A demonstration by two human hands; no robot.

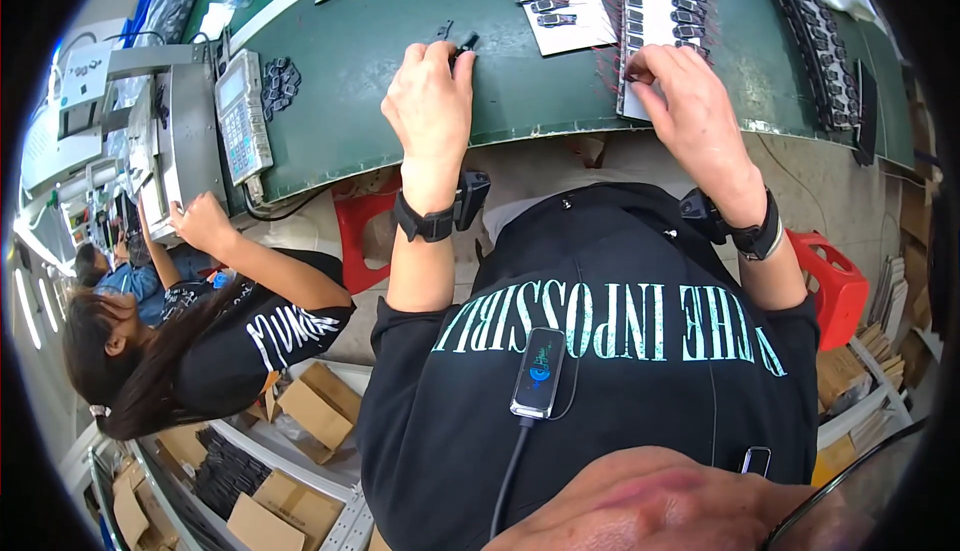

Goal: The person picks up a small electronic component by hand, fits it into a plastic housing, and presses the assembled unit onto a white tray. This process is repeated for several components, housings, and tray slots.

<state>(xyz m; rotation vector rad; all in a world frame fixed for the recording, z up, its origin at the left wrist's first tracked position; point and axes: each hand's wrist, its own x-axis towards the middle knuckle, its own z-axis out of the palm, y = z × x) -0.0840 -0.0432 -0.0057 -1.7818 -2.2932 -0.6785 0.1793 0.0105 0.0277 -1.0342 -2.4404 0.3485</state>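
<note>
My left hand (430,101) is over the green table, its fingers curled and closed around a small black part (466,45) that sticks out past the thumb. A second small dark piece (443,29) shows just beyond the fingertips; whether it is joined to the first I cannot tell. My right hand (692,106) is at the near end of a white board (655,31) that carries rows of small black parts with thin red wires. Its thumb and forefinger are pinched together by the board's left row, and what is between them is too small to name.
Left of that board lies another white board (578,36) with several black parts. A dark strip of parts (815,51) is at the far right. A keypad device (243,116) stands on the left beside a dark pile (281,88). A co-worker (220,321) sits at left, near red stools (362,236).
</note>
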